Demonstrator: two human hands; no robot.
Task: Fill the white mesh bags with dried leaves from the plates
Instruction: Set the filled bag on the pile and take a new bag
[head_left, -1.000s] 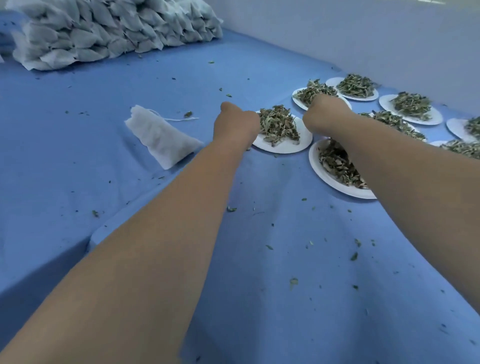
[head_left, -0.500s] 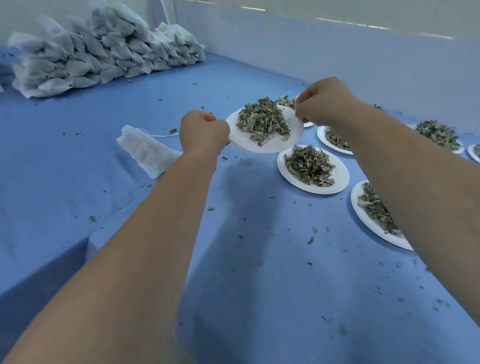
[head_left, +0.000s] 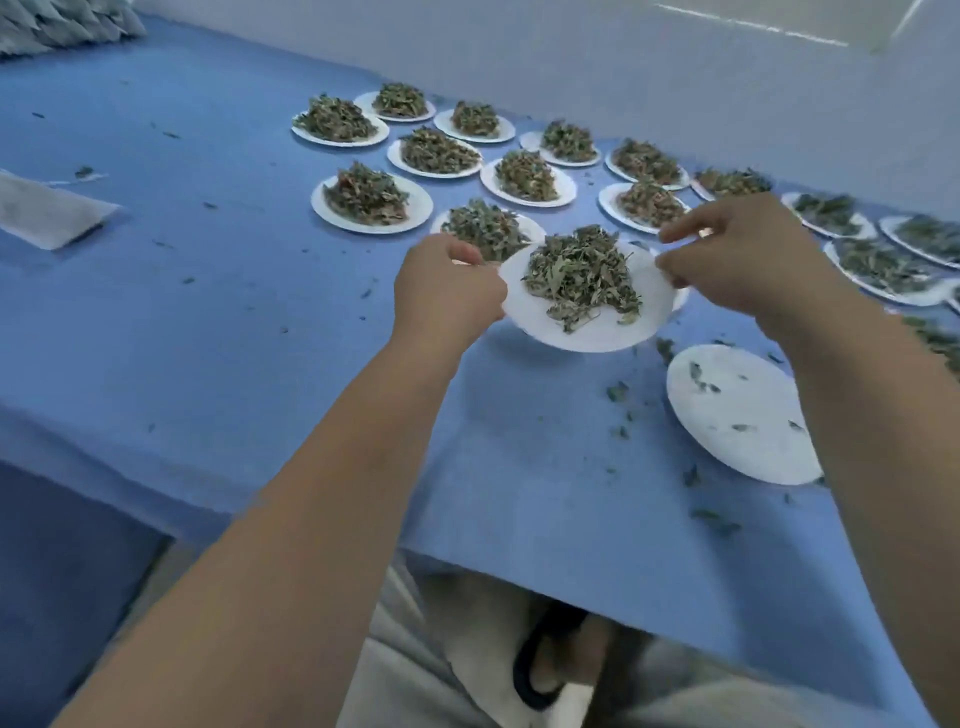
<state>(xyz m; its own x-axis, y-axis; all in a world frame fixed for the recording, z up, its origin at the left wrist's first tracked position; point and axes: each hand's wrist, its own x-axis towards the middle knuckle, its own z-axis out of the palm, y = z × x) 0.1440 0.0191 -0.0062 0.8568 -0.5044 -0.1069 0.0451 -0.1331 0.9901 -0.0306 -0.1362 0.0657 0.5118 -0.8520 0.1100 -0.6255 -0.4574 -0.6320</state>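
A blue cloth covers the table (head_left: 208, 338), flecked with leaf crumbs, and a plain white wall (head_left: 571, 52) runs along its far side. Rows of white plates (head_left: 421, 205) heaped with leaves fill the far right. A nearly bare plate (head_left: 737, 415) lies near the right edge. A flat white mesh bag (head_left: 41, 213) lies at the left, and stacked filled bags (head_left: 62, 26) show in the far left corner. Under the near edge are pale trousers (head_left: 441, 649) and a dark shoe (head_left: 540, 670).

Both forearms reach forward. The left hand (head_left: 449, 291) grips the left rim of a held plate (head_left: 587, 332), fingers curled round it. The right hand (head_left: 737, 260) pinches the right rim between thumb and fingers. The dried leaves (head_left: 582, 275) sit heaped on this plate, in front of the rows.
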